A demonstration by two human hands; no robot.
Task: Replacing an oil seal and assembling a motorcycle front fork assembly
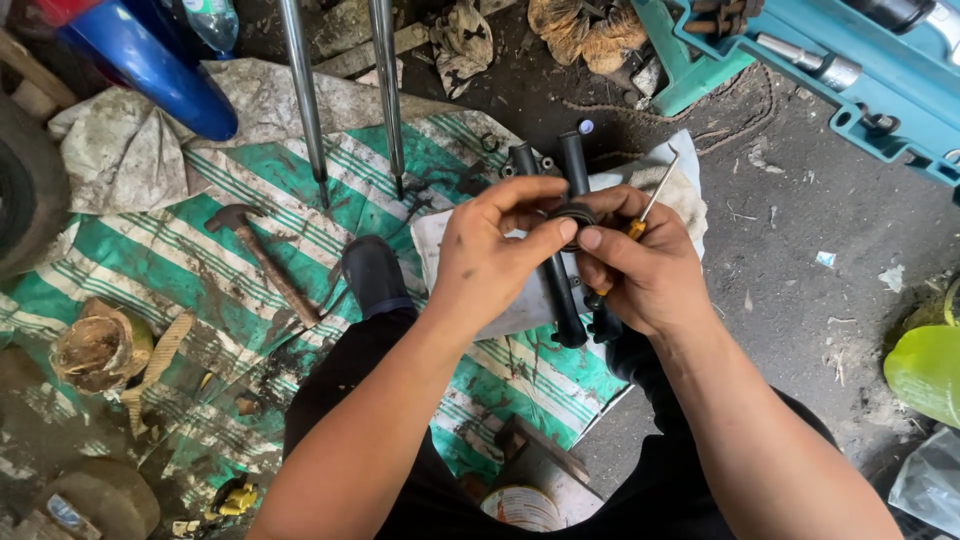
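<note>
My left hand point(495, 250) and my right hand point(645, 265) meet in the middle of the view and pinch a small black rubber ring point(572, 213) between their fingertips. My right hand also grips a yellow-handled screwdriver point(655, 195), its metal shaft pointing up and right. Under the hands two black fork tubes point(560, 290) lie on a dirty white cloth point(680, 190). My legs in black trousers and a black shoe point(375, 275) show below.
A green-and-white striped tarp point(180, 270) covers the ground, with a hammer point(262, 258) and two chrome tubes point(305, 95) on it. A teal tool case point(830, 70) lies open at top right. A blue fender point(150, 60) is at top left.
</note>
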